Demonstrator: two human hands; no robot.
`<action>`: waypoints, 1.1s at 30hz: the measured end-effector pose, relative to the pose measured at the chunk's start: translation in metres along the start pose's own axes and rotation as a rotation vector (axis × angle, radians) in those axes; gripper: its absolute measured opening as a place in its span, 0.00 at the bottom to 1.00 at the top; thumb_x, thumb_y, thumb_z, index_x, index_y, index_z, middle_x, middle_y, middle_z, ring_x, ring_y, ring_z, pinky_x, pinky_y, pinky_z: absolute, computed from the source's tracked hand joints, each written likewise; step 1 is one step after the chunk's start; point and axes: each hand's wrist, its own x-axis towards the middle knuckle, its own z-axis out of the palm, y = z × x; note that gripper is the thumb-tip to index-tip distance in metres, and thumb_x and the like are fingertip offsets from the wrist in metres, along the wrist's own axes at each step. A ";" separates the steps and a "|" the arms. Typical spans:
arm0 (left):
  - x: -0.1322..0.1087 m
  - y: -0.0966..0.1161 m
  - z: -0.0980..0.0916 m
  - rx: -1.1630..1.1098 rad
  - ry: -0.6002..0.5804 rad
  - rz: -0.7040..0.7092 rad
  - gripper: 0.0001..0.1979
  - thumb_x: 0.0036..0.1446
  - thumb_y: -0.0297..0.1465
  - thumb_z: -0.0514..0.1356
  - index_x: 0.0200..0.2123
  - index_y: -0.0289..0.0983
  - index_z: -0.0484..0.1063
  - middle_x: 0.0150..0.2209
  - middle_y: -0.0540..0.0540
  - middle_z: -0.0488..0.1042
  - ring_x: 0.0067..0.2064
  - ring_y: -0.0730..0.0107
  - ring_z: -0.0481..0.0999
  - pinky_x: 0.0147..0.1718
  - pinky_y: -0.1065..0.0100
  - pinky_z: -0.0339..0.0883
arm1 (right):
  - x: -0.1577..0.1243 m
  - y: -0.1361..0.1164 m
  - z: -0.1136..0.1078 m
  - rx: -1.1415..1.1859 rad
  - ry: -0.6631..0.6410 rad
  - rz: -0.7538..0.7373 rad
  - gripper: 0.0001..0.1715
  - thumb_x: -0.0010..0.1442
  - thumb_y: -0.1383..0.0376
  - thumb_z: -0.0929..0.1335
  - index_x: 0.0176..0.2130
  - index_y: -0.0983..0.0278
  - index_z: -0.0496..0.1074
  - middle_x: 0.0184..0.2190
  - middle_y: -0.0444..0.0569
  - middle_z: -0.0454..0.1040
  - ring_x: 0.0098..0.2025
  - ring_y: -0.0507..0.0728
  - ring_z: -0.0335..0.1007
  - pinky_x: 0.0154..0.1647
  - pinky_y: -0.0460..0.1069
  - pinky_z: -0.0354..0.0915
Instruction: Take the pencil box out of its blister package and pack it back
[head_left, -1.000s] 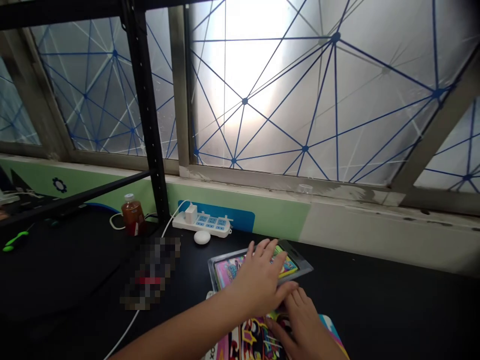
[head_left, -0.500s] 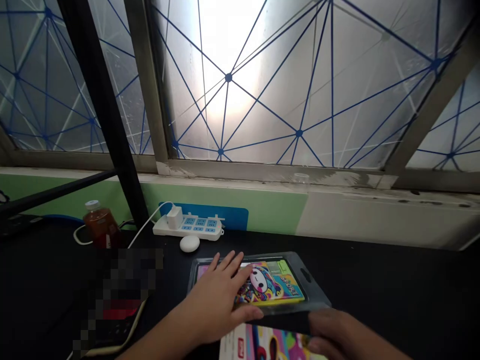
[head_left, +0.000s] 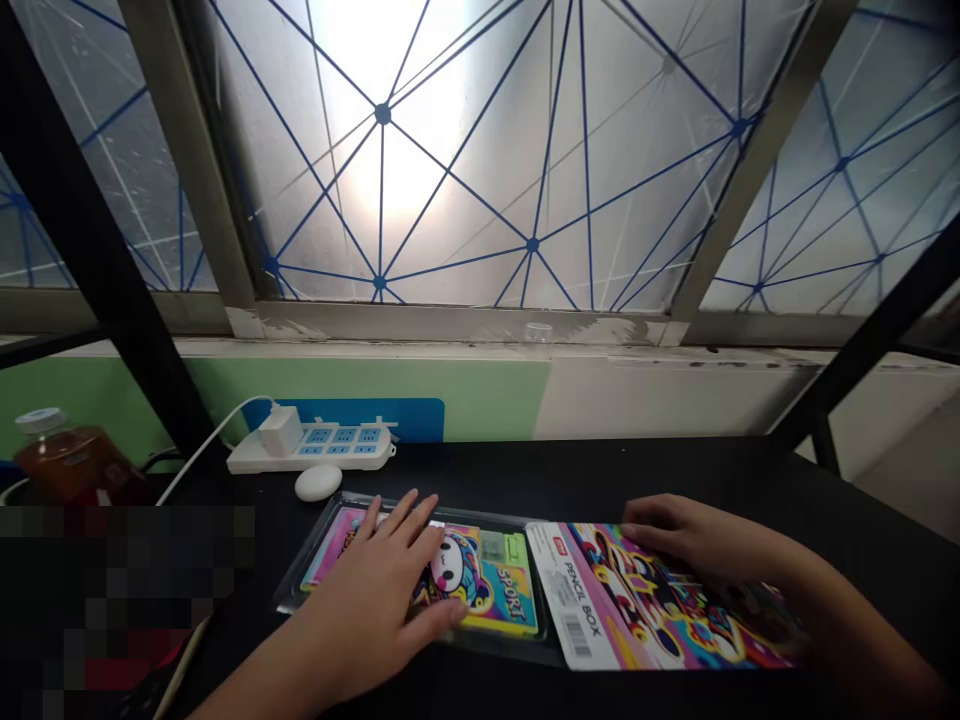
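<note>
Left hand (head_left: 360, 625): fingers spread flat, holding nothing, pressing on a clear blister pack (head_left: 499, 590).
Right hand (head_left: 694, 535): fingers lightly curled, ungripping, resting on a printed pencil box card (head_left: 600, 600).
Progress: both items lie flat under the fingers, side by side on a black desk (head_left: 600, 470); the pack looks unopened.

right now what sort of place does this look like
Probably an indoor workroom or office desk: a black tabletop sits under a frosted window, with a plugged-in power strip on it and a black metal shelf upright beside it.
</note>
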 end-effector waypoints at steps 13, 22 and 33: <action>0.002 0.002 0.007 0.148 0.009 -0.017 0.37 0.68 0.58 0.48 0.66 0.40 0.68 0.74 0.39 0.54 0.74 0.40 0.50 0.68 0.31 0.45 | 0.011 0.010 0.001 -0.017 0.002 0.014 0.32 0.59 0.36 0.66 0.36 0.59 0.81 0.36 0.49 0.83 0.39 0.63 0.77 0.37 0.51 0.66; 0.002 0.004 0.008 0.137 0.026 -0.015 0.35 0.69 0.57 0.48 0.65 0.39 0.68 0.74 0.37 0.56 0.74 0.39 0.52 0.68 0.30 0.45 | 0.010 0.008 -0.002 0.024 0.092 -0.021 0.30 0.60 0.39 0.67 0.39 0.58 0.82 0.40 0.48 0.84 0.44 0.64 0.78 0.45 0.51 0.67; 0.005 0.018 0.014 -0.117 0.177 -0.070 0.25 0.69 0.52 0.53 0.55 0.40 0.73 0.73 0.35 0.58 0.74 0.38 0.52 0.68 0.29 0.41 | 0.010 -0.014 0.013 0.025 0.160 0.017 0.31 0.61 0.38 0.65 0.37 0.60 0.79 0.38 0.49 0.83 0.41 0.64 0.78 0.42 0.52 0.68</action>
